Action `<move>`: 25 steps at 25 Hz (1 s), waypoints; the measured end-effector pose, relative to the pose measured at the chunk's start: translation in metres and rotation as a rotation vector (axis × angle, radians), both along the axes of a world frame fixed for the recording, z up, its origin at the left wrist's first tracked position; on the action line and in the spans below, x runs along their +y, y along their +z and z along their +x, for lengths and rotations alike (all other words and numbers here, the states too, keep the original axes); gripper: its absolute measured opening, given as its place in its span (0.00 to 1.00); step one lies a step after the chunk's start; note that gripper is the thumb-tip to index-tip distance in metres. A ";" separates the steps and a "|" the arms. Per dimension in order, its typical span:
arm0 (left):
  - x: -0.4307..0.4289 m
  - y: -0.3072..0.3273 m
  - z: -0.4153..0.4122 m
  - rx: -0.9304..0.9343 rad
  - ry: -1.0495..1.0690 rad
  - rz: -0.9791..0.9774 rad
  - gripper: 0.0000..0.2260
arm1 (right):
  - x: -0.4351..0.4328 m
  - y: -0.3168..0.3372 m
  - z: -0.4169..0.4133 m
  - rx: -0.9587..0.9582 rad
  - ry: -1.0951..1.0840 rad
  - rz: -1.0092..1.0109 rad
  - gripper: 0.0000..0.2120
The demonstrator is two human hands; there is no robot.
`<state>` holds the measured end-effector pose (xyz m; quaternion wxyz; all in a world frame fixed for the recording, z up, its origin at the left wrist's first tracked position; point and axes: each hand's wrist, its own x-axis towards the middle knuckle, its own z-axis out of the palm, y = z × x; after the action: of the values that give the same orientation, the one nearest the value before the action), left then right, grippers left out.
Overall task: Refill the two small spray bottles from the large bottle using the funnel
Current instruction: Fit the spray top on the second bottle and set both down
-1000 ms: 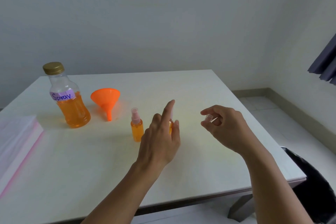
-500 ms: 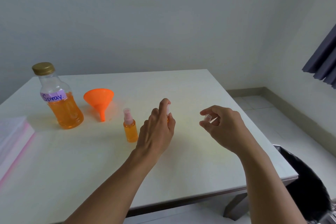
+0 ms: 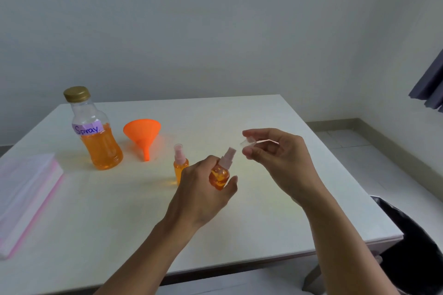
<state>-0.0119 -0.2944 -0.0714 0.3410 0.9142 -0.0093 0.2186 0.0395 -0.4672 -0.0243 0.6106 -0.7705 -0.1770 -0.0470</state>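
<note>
Early in the task, judging by the layout: large bottle (image 3: 96, 132) at centre-left of the frame with its gold lid on, orange funnel (image 3: 142, 135) lying on its side just right of it, nothing poured yet. One step apparently under way: a clear cap (image 3: 248, 143) pinched between thumb and fingertips of the right hand (image 3: 278, 160), right of centre, held apart from its bottle. Left hand (image 3: 203, 189) at centre of frame, closed around a small spray bottle (image 3: 220, 175), tilted with its pink nozzle leaning toward the cap and lifted off the table (image 3: 263, 211). Pump head not yet unscrewed, as far as can be told. Second spray bottle (image 3: 180, 165) upright on the table just left of the left hand, its cap in place. Left to do: opening both small bottles and the large one, seating the funnel, pouring, closing up. Both small bottles translucent orange, already showing a good deal of liquid; large bottle about half full, purple label reading "Spray".
</note>
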 end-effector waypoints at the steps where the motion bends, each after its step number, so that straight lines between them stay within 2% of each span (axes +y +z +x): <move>1: 0.003 0.001 -0.005 -0.006 -0.008 -0.012 0.12 | 0.004 0.000 -0.001 -0.016 0.011 -0.038 0.12; 5: 0.008 0.006 -0.017 -0.012 -0.032 -0.070 0.10 | 0.018 -0.005 -0.006 -0.039 0.095 -0.119 0.11; 8: 0.010 0.008 -0.020 -0.008 0.017 -0.088 0.09 | 0.028 -0.013 -0.007 -0.136 0.052 -0.179 0.12; 12: 0.015 0.009 -0.017 -0.062 0.035 -0.106 0.08 | 0.036 -0.016 -0.008 -0.182 0.002 -0.127 0.13; 16: 0.025 0.012 -0.021 -0.064 0.026 -0.072 0.09 | 0.038 -0.014 -0.013 -0.139 0.095 -0.117 0.15; 20: 0.055 0.011 -0.041 -0.067 0.039 -0.216 0.10 | 0.028 -0.015 -0.005 -0.085 -0.021 -0.004 0.20; 22: 0.081 0.009 -0.047 -0.108 0.138 -0.248 0.08 | 0.027 -0.021 -0.002 -0.070 -0.076 -0.119 0.18; 25: 0.124 0.005 -0.047 -0.158 0.383 -0.286 0.06 | 0.037 -0.030 -0.007 -0.092 -0.038 -0.301 0.17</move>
<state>-0.0591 -0.1701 -0.0659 0.4175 0.8218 0.1684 0.3492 0.0326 -0.4303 -0.0545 0.4785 -0.8535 -0.1953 -0.0668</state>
